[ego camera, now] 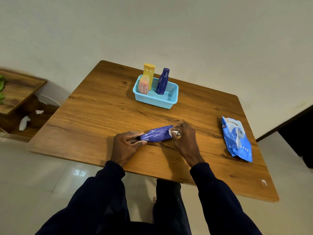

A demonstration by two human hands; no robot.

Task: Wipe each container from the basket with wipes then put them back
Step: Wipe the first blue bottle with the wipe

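A purple bottle with white streaks lies on its side near the front middle of the wooden table. My left hand pinches its narrow end. My right hand holds a crumpled white wipe against the bottle's wide end. Farther back stands a light blue basket. In it are a yellow container, a pink bottle and a second purple bottle, all upright.
A blue pack of wipes lies near the table's right edge. Left of the table stands a lower wooden shelf unit with green leaves and white scraps on it. The table's front edge is close to my legs.
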